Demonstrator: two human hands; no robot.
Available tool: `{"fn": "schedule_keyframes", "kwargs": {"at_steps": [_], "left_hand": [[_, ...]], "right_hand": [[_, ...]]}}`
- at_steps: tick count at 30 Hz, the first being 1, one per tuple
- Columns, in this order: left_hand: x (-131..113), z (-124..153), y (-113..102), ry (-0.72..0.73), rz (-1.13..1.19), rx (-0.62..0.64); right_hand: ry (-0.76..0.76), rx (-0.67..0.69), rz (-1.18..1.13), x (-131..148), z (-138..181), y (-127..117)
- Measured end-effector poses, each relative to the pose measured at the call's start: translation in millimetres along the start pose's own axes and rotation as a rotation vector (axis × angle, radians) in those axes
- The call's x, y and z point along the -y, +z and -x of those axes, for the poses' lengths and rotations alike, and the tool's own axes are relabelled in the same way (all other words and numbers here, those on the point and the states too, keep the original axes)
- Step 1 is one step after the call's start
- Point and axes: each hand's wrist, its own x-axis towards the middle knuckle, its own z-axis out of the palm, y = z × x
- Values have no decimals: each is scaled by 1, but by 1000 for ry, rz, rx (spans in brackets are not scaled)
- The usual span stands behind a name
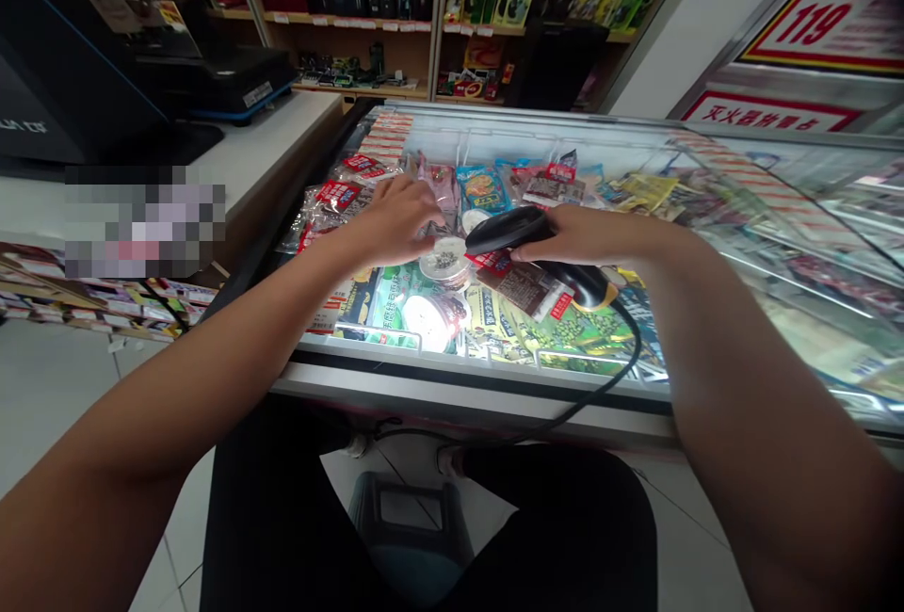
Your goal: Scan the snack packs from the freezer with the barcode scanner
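Observation:
My right hand [573, 233] is closed around a black handheld barcode scanner [509, 226], which lies low over the glass of a display freezer. A brown and red snack packet [529, 286] lies right beneath the scanner; whether my fingers also touch it I cannot tell. To the left, my left hand [402, 213] hovers with fingers apart, near clear packets with red labels [340, 194]. Between both hands is a round clear-lidded tub [446, 260]. Another round tub [427, 322] shows nearer the front edge, under bright glare.
The scanner's black cable [633, 358] loops over the freezer's front rim [466, 384]. Colourful bags, one blue [483, 188], fill the far side. A counter [282, 127] with a scale [233, 85] stands left. Below, a grey stool or bin [413, 537] sits between my legs.

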Motion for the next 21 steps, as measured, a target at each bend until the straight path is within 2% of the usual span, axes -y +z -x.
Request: {"fn": "schedule_keyframes", "kwargs": {"at_steps": [5,9,12,16,19,21], "left_hand": [[-21,1,14,66,89,54],[-24,-2,18,15,109,20],[-27,-2,15,-50,189,28],[-40,3,10,15,209,126],[-48,6,8,45,193,168],[-48,6,8,49,253,187]], "right_hand": [[-8,101,-14,10,-1,2],[-27,117,-92,16,-1,4],[-21,68,-186,18,-1,3],[-32,-48,-416,17,2,1],[41,-137,-486,17,3,0],[66,-148,-498,18,5,0]]}}
